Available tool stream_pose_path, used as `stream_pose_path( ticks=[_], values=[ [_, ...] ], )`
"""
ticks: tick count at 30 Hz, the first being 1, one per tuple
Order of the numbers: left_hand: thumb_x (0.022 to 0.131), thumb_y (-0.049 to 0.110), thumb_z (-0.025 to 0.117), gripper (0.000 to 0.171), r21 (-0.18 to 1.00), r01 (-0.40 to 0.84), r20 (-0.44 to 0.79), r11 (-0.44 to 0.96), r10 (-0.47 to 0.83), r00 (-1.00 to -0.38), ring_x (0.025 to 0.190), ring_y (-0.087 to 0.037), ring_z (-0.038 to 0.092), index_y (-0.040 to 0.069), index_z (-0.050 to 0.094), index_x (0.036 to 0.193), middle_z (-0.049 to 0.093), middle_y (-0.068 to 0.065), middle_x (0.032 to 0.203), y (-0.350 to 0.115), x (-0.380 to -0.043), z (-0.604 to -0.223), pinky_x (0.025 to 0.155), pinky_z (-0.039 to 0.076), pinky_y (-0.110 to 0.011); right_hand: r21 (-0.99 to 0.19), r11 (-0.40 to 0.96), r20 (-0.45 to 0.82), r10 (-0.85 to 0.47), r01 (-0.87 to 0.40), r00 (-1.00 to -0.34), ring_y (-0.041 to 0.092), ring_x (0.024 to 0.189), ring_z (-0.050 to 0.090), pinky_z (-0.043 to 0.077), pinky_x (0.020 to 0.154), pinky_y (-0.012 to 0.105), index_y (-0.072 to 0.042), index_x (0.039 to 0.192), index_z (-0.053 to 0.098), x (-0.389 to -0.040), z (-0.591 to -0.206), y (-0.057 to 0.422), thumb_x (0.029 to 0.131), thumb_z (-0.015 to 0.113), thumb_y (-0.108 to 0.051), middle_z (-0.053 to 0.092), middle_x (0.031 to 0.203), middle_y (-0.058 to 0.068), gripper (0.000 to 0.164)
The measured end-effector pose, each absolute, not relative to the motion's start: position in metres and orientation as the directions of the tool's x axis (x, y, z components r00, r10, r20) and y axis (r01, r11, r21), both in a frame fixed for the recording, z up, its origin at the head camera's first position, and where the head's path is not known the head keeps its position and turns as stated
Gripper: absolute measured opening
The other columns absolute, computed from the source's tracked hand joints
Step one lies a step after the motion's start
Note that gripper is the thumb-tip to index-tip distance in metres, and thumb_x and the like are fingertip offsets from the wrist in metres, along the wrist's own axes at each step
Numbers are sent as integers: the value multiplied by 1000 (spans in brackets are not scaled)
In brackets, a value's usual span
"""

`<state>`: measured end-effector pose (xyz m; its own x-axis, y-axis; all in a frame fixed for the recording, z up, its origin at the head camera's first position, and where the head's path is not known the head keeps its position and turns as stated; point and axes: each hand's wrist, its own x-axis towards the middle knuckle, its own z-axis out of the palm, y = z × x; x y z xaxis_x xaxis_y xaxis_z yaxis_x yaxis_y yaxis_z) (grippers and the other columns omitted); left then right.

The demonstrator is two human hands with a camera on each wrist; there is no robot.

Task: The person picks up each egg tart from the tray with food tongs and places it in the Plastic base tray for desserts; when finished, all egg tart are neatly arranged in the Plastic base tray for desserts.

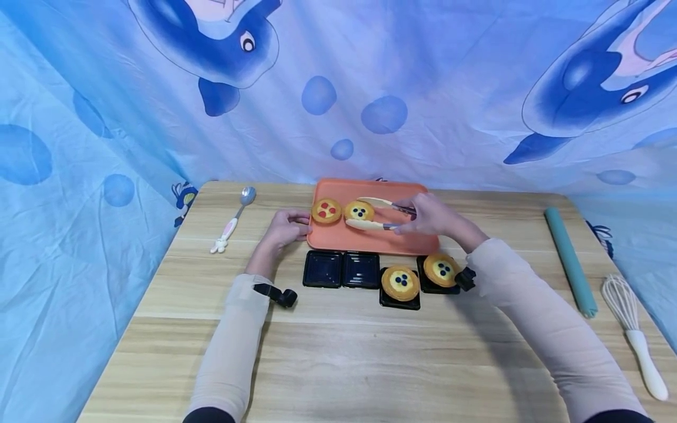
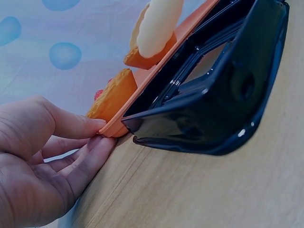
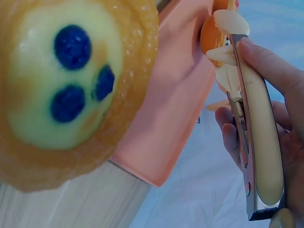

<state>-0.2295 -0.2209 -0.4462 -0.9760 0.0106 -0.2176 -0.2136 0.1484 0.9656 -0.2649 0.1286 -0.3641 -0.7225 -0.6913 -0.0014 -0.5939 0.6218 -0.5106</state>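
My left hand pinches the left rim of the orange tray; in the left wrist view its thumb lies on the rim. With my right hand I grip tongs that have cream-coloured tips. The tips lie on either side of a blueberry-topped tart on the tray; whether they squeeze it I cannot tell. Left of it on the tray sits a tart with red toppings.
Two black square trays stand before the orange tray. Two more hold blueberry tarts, near my right forearm. A spoon lies at left; a teal rolled mat or rod and a whisk lie at right.
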Motion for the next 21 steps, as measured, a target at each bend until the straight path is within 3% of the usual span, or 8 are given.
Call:
stream_pose_path(
  ticks=[7, 12, 18, 21],
  values=[
    [87, -10, 64, 40, 965, -216, -221, 150, 16, -975, 85, -21, 66, -7, 59, 127, 60, -20, 112, -219, -230, -448, 71, 61, -29, -499, 629, 7, -685, -596, -729, 12, 49, 22, 24, 48, 27, 3, 128, 64, -256, -355, 142, 82, 83, -28, 32, 56, -1, 58],
    [88, -11, 63, 41, 965, -213, -218, 153, 15, -976, 86, -21, 65, -8, 58, 128, 60, -21, 113, -219, -231, -447, 73, 60, -30, -485, 621, 30, -692, -616, -721, 14, 54, 30, 29, 52, 30, 4, 131, 62, -244, -345, 152, 83, 83, -26, 40, 62, 0, 60],
    [86, -12, 64, 40, 964, -220, -222, 148, -2, -975, 81, -19, 65, -8, 60, 126, 60, -19, 109, -221, -231, -446, 72, 61, -30, -452, 632, 3, -705, -630, -709, 11, 50, 19, 23, 48, 27, -2, 131, 64, -222, -334, 156, 83, 82, -34, 29, 57, -4, 60],
    [86, -12, 65, 41, 964, -219, -222, 150, 1, -975, 81, -18, 65, -8, 60, 126, 61, -18, 109, -221, -231, -447, 72, 61, -29, -431, 638, -14, -712, -638, -702, 8, 51, 28, 28, 48, 26, -3, 133, 63, -210, -333, 156, 82, 83, -35, 47, 64, -5, 64]
  ],
)
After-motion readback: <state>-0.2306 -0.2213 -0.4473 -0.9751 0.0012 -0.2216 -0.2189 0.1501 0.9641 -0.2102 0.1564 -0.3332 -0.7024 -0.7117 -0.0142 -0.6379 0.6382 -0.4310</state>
